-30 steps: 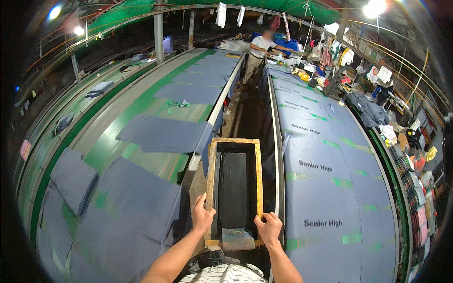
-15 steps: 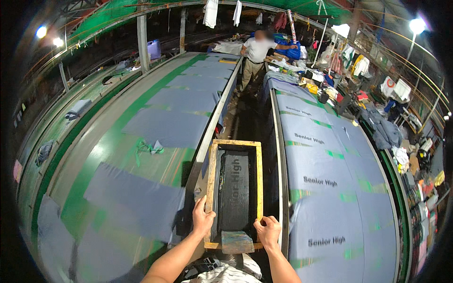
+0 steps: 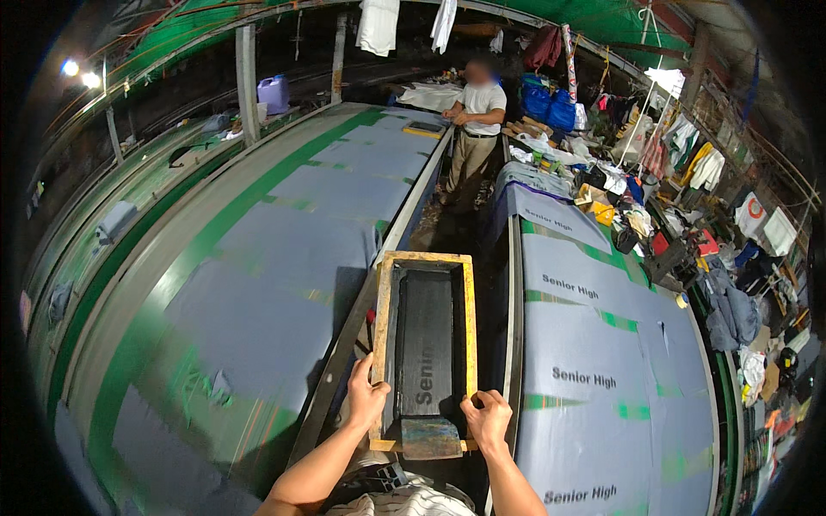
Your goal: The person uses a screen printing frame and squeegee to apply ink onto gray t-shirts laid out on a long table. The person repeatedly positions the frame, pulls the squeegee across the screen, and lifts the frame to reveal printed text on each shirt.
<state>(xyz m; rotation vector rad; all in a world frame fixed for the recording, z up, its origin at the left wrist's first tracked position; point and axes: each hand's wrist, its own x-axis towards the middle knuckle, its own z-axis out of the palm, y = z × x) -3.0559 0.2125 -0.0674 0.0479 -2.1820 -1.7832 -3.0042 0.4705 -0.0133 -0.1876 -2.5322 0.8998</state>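
A screen printing frame [image 3: 472, 344] with yellowish wooden rails is held in front of me over the aisle. Its dark mesh [image 3: 423, 310] shows printed lettering in the middle and is ringed with black ink. My left hand [image 3: 368, 397] is closed around the left rail near its lower end. On the opposite rail, my right hand [image 3: 489, 421] grips with bent fingers. A worn squeegee [image 3: 432, 439] rests inside the near end of the frame, between my hands, its blade edge hidden.
Long tables flank the aisle. Grey-blue fabric panels [image 3: 284, 258] lie on the left one; lettered fabric panels [image 3: 568, 335] cover the right one. A person [image 3: 478, 112] stands at the aisle's far end, near another frame [image 3: 424, 130]. Cloth and clutter [image 3: 619, 202] line the right side.
I have moved forward along the aisle, with both hands still on the frame. The person ahead has drawn in an outstretched arm and now has both hands together by the left table.
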